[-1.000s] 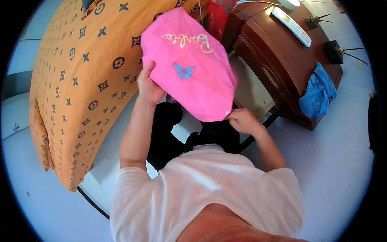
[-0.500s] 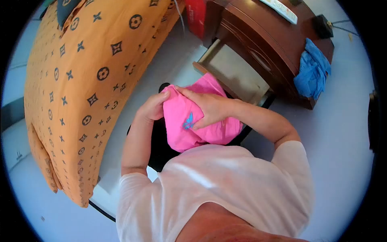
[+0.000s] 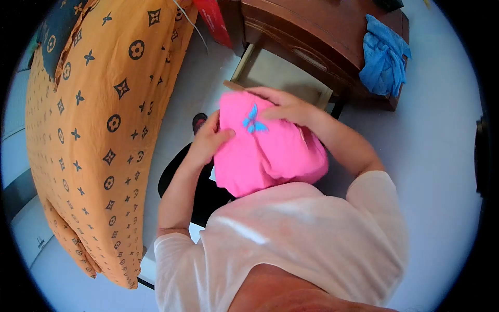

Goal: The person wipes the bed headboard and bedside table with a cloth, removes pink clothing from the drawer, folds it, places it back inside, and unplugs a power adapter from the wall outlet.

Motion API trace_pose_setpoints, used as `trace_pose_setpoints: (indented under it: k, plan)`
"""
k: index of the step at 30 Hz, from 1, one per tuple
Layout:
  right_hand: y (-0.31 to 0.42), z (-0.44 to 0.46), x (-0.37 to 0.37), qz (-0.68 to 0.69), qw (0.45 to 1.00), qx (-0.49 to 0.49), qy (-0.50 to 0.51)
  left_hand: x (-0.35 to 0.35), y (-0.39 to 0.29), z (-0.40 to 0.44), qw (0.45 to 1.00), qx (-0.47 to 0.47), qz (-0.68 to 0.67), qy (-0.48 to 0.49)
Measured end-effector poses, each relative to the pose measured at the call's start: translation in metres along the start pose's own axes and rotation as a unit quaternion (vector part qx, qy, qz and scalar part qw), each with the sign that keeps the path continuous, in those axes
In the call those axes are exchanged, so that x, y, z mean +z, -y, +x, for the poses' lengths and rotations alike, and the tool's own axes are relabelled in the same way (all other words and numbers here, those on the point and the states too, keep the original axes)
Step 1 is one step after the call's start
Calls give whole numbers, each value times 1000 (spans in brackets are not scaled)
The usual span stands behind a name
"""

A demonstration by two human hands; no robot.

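A bright pink folded cloth (image 3: pixel 249 156), which looks like a garment, bears a blue butterfly print near its far edge. It lies bunched against my front, over my lap. My left hand (image 3: pixel 209 143) grips its left edge, thumb on top and fingers behind. On the far right side, my right hand (image 3: pixel 289 107) holds the upper edge near the butterfly, and some of its fingers are hidden behind the cloth. Just beyond the cloth stands a pulled-out drawer (image 3: pixel 280 73), partly covered by my right hand and forearm.
The drawer belongs to a dark brown wooden cabinet (image 3: pixel 332 31) with a blue cloth (image 3: pixel 384 57) hanging over its right end. At left is a bed with an orange patterned cover (image 3: pixel 93 140). A red box (image 3: pixel 212 21) stands beside the cabinet. My shoe (image 3: pixel 198 122) rests on the floor.
The pink cloth is now spread flatter, with the butterfly turned and more exposed. My left hand has moved down its left edge; my right hand has shifted to the far edge. The view has shifted.
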State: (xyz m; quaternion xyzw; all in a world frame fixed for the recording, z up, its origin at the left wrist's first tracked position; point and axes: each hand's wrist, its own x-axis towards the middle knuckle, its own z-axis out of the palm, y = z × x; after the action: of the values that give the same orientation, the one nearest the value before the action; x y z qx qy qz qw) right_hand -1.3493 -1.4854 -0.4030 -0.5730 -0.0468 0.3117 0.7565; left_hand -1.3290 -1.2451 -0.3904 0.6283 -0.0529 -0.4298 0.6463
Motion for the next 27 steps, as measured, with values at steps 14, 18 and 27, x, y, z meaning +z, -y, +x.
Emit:
trace_pose_setpoints:
  k: [14, 18, 27]
  plan:
    - [-16, -66, -6, -206, 960, -110, -156, -38, -3, 39, 922, 22, -383, -58]
    - [19, -69, 9, -436, 858, -222, -155, -37, -8, 29, 938, -49, -324, -109]
    - [-22, -14, -33, -18, 965, -25, -262, -54, -41, 24, 900, -29, -417, -121]
